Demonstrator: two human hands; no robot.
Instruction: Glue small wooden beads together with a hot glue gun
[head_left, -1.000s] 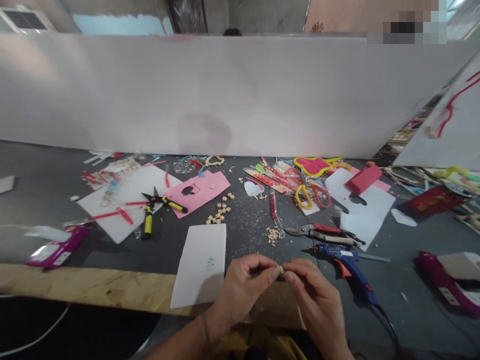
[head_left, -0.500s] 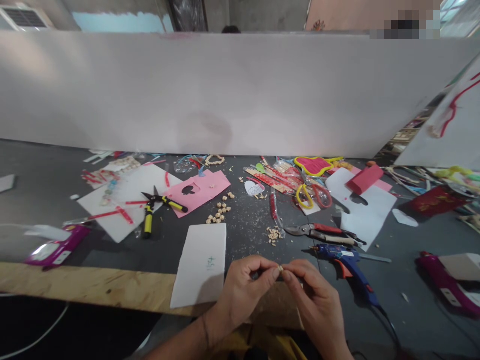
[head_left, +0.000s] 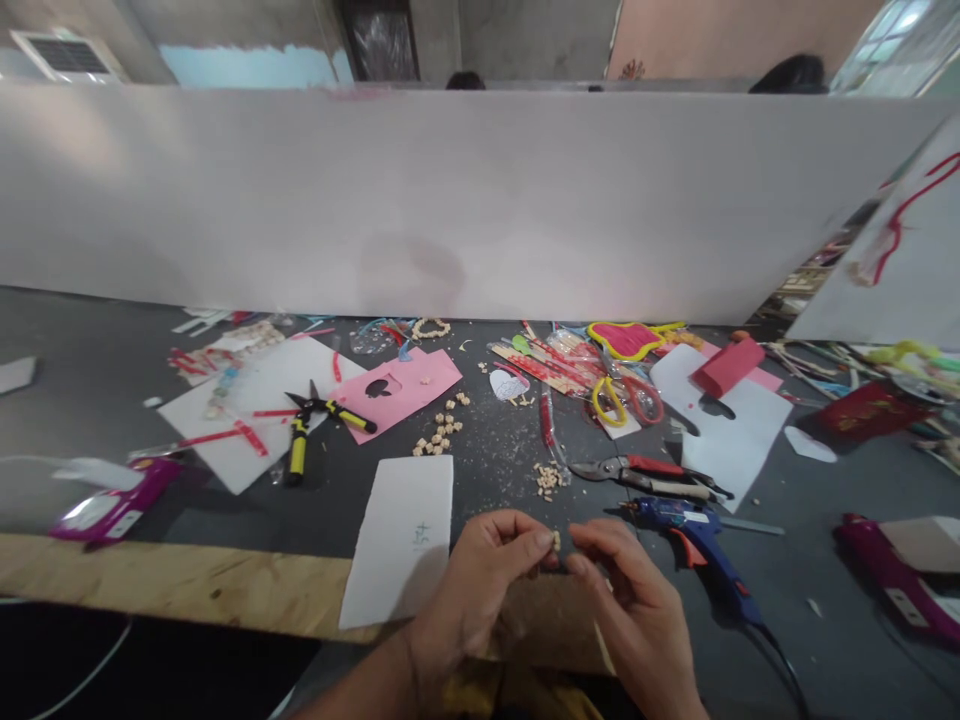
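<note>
Between the thumb and forefinger of my left hand (head_left: 501,560) is a small pale wooden piece (head_left: 556,541), its end sticking out past the fingertips. Just to the right, my right hand (head_left: 626,590) has its thumb and forefinger apart, with nothing visible between them. Ahead of both hands lies a small heap of short wooden bits (head_left: 548,482). Several chunky wooden pieces (head_left: 442,430) are scattered farther back to the left. Beside my left forearm rests a white card (head_left: 409,525) with green writing.
A blue glue gun (head_left: 709,550) and red-handled pruning shears (head_left: 649,475) lie to the right. Yellow-black pliers (head_left: 300,440), pink paper (head_left: 409,388) and scissors (head_left: 611,398) lie farther back. A tall white board (head_left: 300,200) closes off the table's rear.
My right fingertips have come away from the small wooden piece and moved slightly right. The piece stays in my left hand. The view has tilted up a little.
</note>
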